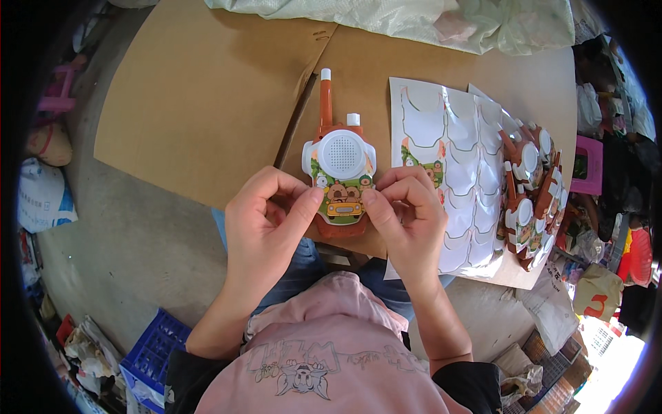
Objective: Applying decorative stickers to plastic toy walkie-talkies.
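A toy walkie-talkie — orange body, white speaker face, cartoon sticker on its front — is held upright over the near edge of a cardboard-covered worktop. The left hand pinches its lower left side with thumb and forefinger; the right hand pinches the lower right, thumb on the sticker. Just right lie sticker sheets, mostly peeled, and beyond them a pile of finished toys. A pale plastic bag lines the far edge — a blue crate sits on the floor.
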Motion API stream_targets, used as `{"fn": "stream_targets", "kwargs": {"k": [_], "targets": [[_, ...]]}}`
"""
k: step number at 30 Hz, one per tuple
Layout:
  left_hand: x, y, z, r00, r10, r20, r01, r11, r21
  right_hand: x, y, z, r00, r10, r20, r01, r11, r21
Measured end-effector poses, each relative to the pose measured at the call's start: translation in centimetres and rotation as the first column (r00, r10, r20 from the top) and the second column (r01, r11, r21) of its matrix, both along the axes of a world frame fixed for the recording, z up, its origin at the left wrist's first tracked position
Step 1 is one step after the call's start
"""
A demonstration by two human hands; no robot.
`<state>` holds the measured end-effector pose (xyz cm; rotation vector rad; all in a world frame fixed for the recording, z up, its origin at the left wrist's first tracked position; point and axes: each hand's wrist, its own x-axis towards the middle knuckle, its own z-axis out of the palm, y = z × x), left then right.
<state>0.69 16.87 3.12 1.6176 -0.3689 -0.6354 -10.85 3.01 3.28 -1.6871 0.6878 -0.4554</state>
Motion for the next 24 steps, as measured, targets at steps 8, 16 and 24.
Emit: {"fn": "stream_targets", "kwargs": {"k": [8, 16, 24], "targets": [[0.12, -0.07, -0.04, 1.000, -0.003, 0.020, 0.003, 1.000, 0.013, 0.20, -0.06, 0.17, 1.000, -0.002, -0.008, 0.002, 1.000, 0.017], [0.12, -0.12, 0.12, 1.000, -0.003, -0.028, 0.003, 1.000, 0.003, 0.09, -0.15, -0.42, 1.000, -0.017, -0.010, 0.017, 1.000, -0.009], [0.16, -0.14, -0.15, 1.000, -0.005, -0.018, 0.005, 1.000, 0.004, 0.17, -0.22, -0.66, 0.999, -0.048, 0.018, 0.048, 0.999, -0.018]]}}
